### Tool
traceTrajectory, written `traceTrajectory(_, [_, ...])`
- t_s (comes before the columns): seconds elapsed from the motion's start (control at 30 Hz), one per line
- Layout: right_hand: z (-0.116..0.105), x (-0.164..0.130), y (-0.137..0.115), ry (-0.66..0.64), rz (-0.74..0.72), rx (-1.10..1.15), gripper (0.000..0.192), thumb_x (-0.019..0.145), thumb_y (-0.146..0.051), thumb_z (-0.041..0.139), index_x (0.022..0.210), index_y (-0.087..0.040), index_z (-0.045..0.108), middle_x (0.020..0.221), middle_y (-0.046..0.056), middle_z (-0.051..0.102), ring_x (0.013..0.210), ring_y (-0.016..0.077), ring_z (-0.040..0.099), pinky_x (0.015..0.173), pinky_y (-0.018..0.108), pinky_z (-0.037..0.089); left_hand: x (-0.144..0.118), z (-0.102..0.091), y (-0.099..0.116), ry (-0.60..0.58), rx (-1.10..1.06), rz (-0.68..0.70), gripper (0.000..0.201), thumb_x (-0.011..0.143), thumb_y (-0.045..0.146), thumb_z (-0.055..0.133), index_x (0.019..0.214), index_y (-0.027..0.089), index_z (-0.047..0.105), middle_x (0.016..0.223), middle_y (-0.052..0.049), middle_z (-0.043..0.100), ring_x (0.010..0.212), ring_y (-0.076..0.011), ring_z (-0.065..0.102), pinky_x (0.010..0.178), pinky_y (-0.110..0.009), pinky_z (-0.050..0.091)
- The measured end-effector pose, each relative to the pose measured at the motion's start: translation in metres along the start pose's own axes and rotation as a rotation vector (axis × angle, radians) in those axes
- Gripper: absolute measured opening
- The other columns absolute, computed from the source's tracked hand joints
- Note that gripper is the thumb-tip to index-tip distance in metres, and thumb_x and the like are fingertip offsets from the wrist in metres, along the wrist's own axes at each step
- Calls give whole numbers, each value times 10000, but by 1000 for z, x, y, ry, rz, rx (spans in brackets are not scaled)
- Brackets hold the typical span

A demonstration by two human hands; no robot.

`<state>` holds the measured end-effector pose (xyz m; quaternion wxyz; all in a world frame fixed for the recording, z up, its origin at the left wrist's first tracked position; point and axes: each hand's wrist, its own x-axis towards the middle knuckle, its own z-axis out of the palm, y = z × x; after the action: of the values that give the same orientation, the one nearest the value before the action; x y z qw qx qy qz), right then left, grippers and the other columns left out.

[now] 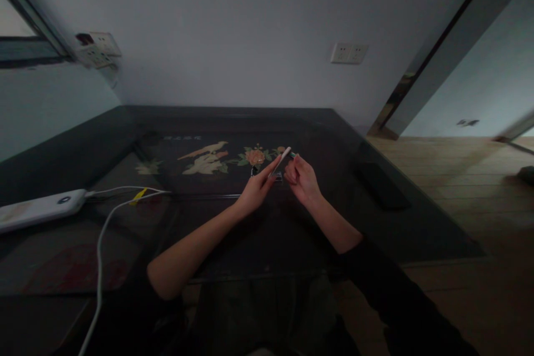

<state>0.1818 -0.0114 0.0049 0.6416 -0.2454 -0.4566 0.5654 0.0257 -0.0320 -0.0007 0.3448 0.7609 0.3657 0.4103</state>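
Observation:
My left hand [257, 188] is closed around a thin, flat, pale-edged object [286, 153] that tilts up over the dark tabletop; its kind is too small to tell. My right hand [301, 178], its fingers curled, pinches a small dark greenish stick-like piece [292, 154] close to the upper end of that flat object. Whether the two pieces touch, I cannot tell. Just below, a small shiny item [277, 177] shows between my hands.
The dark glossy table [292, 245] bears a bird-and-flower picture [206, 164]. A black flat rectangular object [381, 184] lies on the right. At left are a white power strip or power bank [45, 208] and a white cable [100, 256] with a yellow tag [139, 195]. Wall sockets [349, 53] are behind.

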Motion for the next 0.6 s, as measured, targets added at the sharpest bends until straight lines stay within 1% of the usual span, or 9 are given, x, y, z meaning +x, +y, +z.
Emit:
traceTrajectory(0.07, [1,0,0,6,5,14,405,751,-564,724,662,-237,504,419,-95,353,388,73,235,417,284,156,0,-1,0,17,40,-29,592,937,226,432,1515,175,316,893,-37,685,566,-94,398,710,-275,468])
traceTrajectory(0.13, [1,-1,-1,14,12,23,405,731,-569,739,676,-235,515,416,-100,350,388,72,221,413,280,147,0,-2,1,29,65,-35,588,935,223,433,1511,166,326,867,-28,679,563,-90,383,725,-277,470])
traceTrajectory(0.23, [3,-1,-2,15,19,18,398,726,-571,740,694,-235,528,412,-106,347,382,69,207,410,277,142,-1,-1,4,40,97,-32,585,937,222,426,1510,167,323,868,-23,685,570,-93,410,748,-285,484])
traceTrajectory(0.3, [3,-1,-3,12,14,11,409,727,-578,734,678,-236,516,405,-107,343,377,66,206,410,278,142,-2,0,7,45,116,-28,579,938,218,425,1508,176,330,909,-31,696,603,-105,472,780,-300,494])
traceTrajectory(0.37, [2,-1,-3,6,6,5,422,740,-580,722,654,-234,497,402,-106,338,372,64,209,410,280,145,-3,1,9,36,116,-10,572,937,209,426,1503,176,345,966,-51,709,688,-136,558,825,-320,498])
traceTrajectory(0.43, [1,-1,-3,-1,3,-3,402,759,-568,710,666,-230,515,406,-108,335,370,62,210,411,282,148,-4,2,11,21,92,15,568,936,202,430,1499,171,355,1041,-77,715,815,-177,617,876,-343,496])
traceTrajectory(0.5, [0,-1,-3,7,3,-14,359,771,-558,702,730,-228,568,416,-112,333,370,63,211,409,284,148,-4,3,12,6,59,34,573,935,201,435,1501,172,350,1129,-97,705,920,-206,636,918,-367,491])
traceTrajectory(0.6, [-1,-1,-2,29,9,-6,345,755,-552,716,825,-226,629,418,-115,337,374,68,210,409,284,146,-4,5,12,-18,14,48,581,934,211,444,1505,175,341,1233,-115,668,1019,-229,635,954,-392,487])
